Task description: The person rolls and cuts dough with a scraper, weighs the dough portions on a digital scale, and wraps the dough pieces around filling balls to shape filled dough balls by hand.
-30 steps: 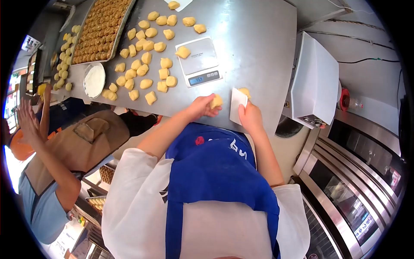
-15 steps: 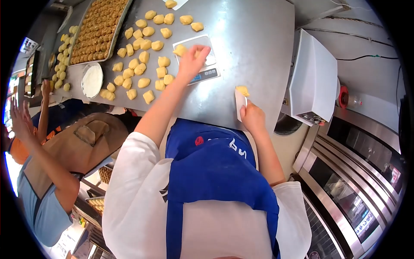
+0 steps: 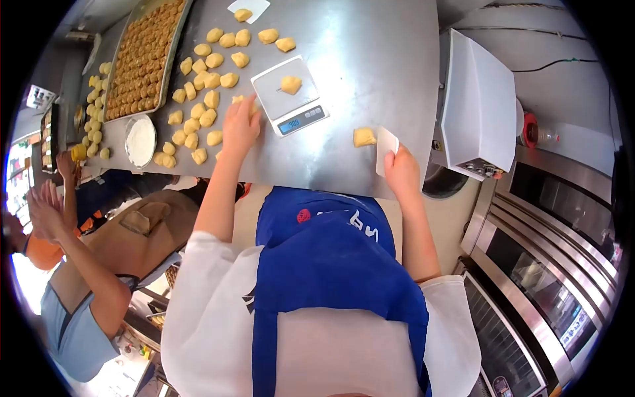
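My left hand [image 3: 241, 127] is over the dough pieces just left of the scale, its fingers curled around a piece of dough [image 3: 254, 106] that they partly hide. On the white digital scale [image 3: 274, 86] sits one yellow dough piece [image 3: 291, 85]; its blue display [image 3: 295, 123] is lit. In my right hand [image 3: 402, 173] is a white dough scraper [image 3: 385, 151], held upright near the table's front edge. Just left of its blade lies another dough lump [image 3: 364, 137]. Many similar dough pieces [image 3: 211, 80] are spread left of the scale.
A tray of brown filling balls [image 3: 142, 66] and a bowl of white flour [image 3: 140, 142] stand at the left of the metal table [image 3: 344, 66]. Another white scraper [image 3: 258, 9] with dough lies at the back. A co-worker's hands [image 3: 49, 208] show at far left; ovens [image 3: 529, 264] stand right.
My left hand has moved from above the scale to the dough pieces on its left. One dough piece now shows on the scale. The right-hand scraper has shifted right, apart from its dough lump.
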`<state>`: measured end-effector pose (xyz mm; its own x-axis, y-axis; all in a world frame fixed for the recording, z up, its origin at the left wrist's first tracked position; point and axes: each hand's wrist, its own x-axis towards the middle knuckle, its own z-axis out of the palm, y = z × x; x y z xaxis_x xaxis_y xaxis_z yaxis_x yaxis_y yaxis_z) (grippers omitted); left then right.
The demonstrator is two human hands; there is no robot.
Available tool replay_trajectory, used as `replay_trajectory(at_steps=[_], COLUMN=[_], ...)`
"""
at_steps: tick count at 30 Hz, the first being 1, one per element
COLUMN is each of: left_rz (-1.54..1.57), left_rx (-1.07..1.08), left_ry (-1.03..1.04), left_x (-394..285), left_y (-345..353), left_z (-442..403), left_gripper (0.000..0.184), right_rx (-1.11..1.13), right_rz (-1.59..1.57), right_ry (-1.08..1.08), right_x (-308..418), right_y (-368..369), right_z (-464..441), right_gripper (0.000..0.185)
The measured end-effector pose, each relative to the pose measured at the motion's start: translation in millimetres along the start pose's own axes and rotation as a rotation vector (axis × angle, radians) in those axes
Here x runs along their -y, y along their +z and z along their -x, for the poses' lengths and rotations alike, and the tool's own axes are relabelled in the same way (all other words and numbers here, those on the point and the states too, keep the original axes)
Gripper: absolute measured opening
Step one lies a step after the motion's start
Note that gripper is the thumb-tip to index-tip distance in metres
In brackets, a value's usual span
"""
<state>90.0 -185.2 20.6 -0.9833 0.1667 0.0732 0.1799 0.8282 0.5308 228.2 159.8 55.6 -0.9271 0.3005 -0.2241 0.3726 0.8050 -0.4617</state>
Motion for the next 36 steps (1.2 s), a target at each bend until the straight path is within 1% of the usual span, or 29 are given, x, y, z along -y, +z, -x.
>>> replay_trajectory(at_steps=[2,3,5,7,9,11,13,14,15,16,17,18,19,20,21,22,23,24,25,27,28,29,31,32,34,35,36], left_rz=[-0.161,-0.162,-0.396,-0.074,0.047,0.151,0.162,0.165,0.169,0.209,0.247,0.245,0.313,0.380,0.372,0.687,1.004,1.342,1.344,1.750,1.685,1.687,1.487,1.492,1.151,1.152,1.035], left_rx=[0.038,0.041,-0.068,0.104,0.305,0.325,0.351,0.377,0.375,0.378,0.382,0.379,0.449,0.516,0.509,0.646,0.770,0.773,0.767,0.758,0.673,0.672,0.620,0.619,0.574,0.580,0.545], left_ry=[0.109,0.108,0.311,0.442,0.457,0.497,0.513,0.533,0.532,0.483,0.433,0.432,0.254,0.067,0.057,-0.191,-0.445,-0.650,-0.648,-1.026,-1.085,-1.086,-1.063,-1.063,-0.865,-0.863,-0.728], left_x=[23,14,-16,-48,-93,-119,-134,-137,-136,-135,-132,-134,-137,-135,-125,-108,-92,-72,-72,-72,-66,-56,-45,-45,-60,-61,-63], left_y=[2,-2,-4,31,50,83,110,120,128,135,141,134,119,106,104,107,110,114,100,76,79,82,82,84,69,68,68], left_z=[28,37,46,46,38,36,31,28,25,22,22,21,19,20,26,33,42,57,61,65,66,67,64,64,58,58,59], left_gripper=[0.043,0.043,0.045,0.057,0.059,0.060,0.061,0.062,0.062,0.062,0.061,0.061,0.056,0.051,0.051,0.046,0.041,0.042,0.042,0.046,0.047,0.047,0.042,0.042,0.038,0.038,0.034], right_rx=[-0.006,0.028,0.064,0.103,0.130,0.154,0.115,0.114,0.117,0.119,0.119,0.098,0.079,0.087,0.059,0.028,0.031,0.036,0.040,0.066,0.087,0.088,0.087,0.088,0.066,0.064,0.065], right_rz=[-0.025,-0.033,-0.043,-0.019,-0.006,0.009,-0.026,-0.019,-0.040,-0.062,-0.060,-0.186,-0.315,-0.319,-0.418,-0.518,-0.524,-0.499,-0.471,-0.417,-0.366,-0.364,-0.206,-0.202,0.044,0.046,0.087], right_ry=[0.015,0.018,0.020,0.002,0.006,0.018,-0.062,-0.064,-0.002,0.059,0.057,0.031,-0.001,-0.010,-0.013,-0.013,-0.019,0.000,0.019,-0.002,-0.015,-0.015,-0.104,-0.105,-0.084,-0.079,-0.118], right_x=[-4,-4,1,9,10,9,6,4,2,0,-5,-11,-12,-14,-14,-14,-17,-21,-22,-20,-18,-15,-4,-2,1,4,8], right_y=[3,5,8,10,13,19,27,31,36,39,42,44,43,42,40,39,40,41,41,40,39,38,29,26,22,17,10], right_z=[-2,-3,-8,-15,-22,-28,-34,-38,-41,-43,-41,-38,-36,-31,-24,-19,-16,-13,-11,-10,-9,-9,-9,-9,-10,-10,-9], right_gripper=[0.025,0.025,0.025,0.024,0.024,0.024,0.025,0.025,0.027,0.029,0.029,0.030,0.032,0.032,0.032,0.033,0.033,0.033,0.033,0.034,0.034,0.034,0.032,0.032,0.028,0.028,0.026])
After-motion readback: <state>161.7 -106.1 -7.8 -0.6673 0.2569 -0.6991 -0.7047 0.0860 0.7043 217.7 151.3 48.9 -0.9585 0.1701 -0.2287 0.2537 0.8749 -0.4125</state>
